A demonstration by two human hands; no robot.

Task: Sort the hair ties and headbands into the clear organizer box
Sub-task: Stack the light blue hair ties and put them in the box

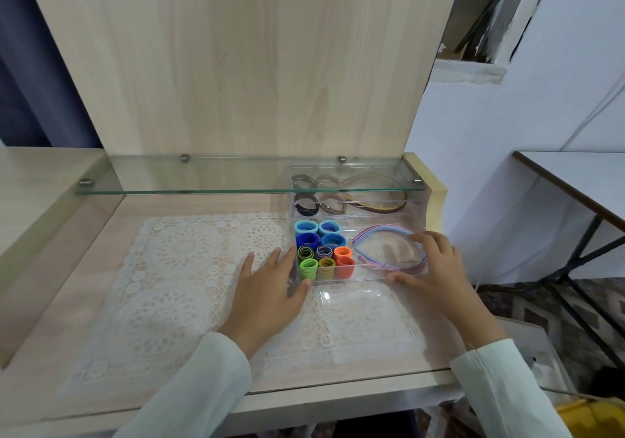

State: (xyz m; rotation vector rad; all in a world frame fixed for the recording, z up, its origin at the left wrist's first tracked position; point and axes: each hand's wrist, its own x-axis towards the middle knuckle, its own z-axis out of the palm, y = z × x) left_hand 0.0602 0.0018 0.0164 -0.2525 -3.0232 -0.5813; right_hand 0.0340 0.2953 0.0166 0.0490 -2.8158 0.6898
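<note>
Box (365,277) sits right on the table (50,353), ties (324,251) in its left cells, headbands (382,228) right; left hand (267,289) flat against the left-front corner, right hand (436,268) curled round the right-front corner

No legible text, label, brand, number or sign anywhere in view; none on the clear organizer box (378,223), none on the hair ties (324,251) inside it. None on the wooden panel (236,65) behind the box either.
</note>
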